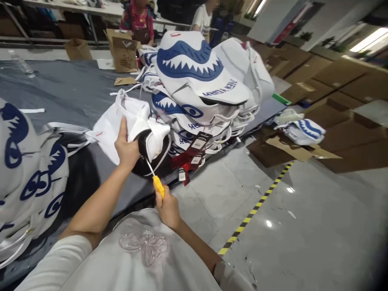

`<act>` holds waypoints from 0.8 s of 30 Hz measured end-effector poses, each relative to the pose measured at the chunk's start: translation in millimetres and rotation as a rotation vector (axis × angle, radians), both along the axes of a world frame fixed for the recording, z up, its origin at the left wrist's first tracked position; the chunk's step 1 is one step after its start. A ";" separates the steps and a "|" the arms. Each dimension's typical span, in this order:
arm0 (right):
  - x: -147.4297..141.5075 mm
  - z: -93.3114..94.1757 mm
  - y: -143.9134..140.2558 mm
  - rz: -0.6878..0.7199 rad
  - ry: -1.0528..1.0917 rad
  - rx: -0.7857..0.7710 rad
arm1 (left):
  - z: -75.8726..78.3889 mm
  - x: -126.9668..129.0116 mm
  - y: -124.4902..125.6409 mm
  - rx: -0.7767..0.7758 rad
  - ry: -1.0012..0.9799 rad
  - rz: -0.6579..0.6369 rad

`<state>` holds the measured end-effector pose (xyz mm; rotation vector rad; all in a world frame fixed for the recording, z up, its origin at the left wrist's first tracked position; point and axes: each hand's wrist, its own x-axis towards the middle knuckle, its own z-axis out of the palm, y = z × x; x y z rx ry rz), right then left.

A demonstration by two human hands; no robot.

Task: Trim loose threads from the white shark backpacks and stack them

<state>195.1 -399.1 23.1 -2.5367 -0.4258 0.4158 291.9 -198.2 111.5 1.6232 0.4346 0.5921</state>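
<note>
Bag [133, 121]: white, crumpled, dark-lined.

Left hand [125, 147] on a white bag [127, 121] at the near edge of the table [69, 93]; right hand [168, 208] just below and right of it, off the table edge, with a screwdriver [156, 180] pointing up into the bag. Stack of bags [197, 89] right behind. Another pile [27, 173] far left. Cardboard boxes [123, 48] at the table's back. Flattened cartons [318, 101] right, on the floor [273, 226].
</note>
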 end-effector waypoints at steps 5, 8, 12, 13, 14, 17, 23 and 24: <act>-8.8 -21.3 -36.9 0.218 -0.019 0.000 | -51.8 -70.4 -9.3 0.256 -0.056 0.444; -19.1 -54.9 -59.2 0.264 0.082 -0.105 | -111.5 -142.5 -17.0 0.186 0.351 0.211; -23.2 -84.9 -70.1 0.248 0.226 -0.290 | -121.7 -221.4 -14.0 0.209 0.799 -0.235; -21.7 -88.2 -71.4 0.245 0.249 -0.317 | -115.9 -227.3 -9.8 0.298 0.777 -0.258; -19.5 -90.4 -73.4 0.242 0.261 -0.332 | -110.8 -226.1 -3.8 0.421 0.707 -0.252; -12.7 -94.4 -86.5 0.259 0.262 -0.329 | -109.2 -189.3 24.6 0.753 0.487 -0.270; -15.7 -95.8 -108.2 0.200 0.246 -0.028 | -94.7 -99.2 72.8 0.409 0.447 -0.164; -16.9 -92.7 -105.0 0.155 0.227 0.069 | -81.0 -89.8 72.8 0.445 0.427 -0.105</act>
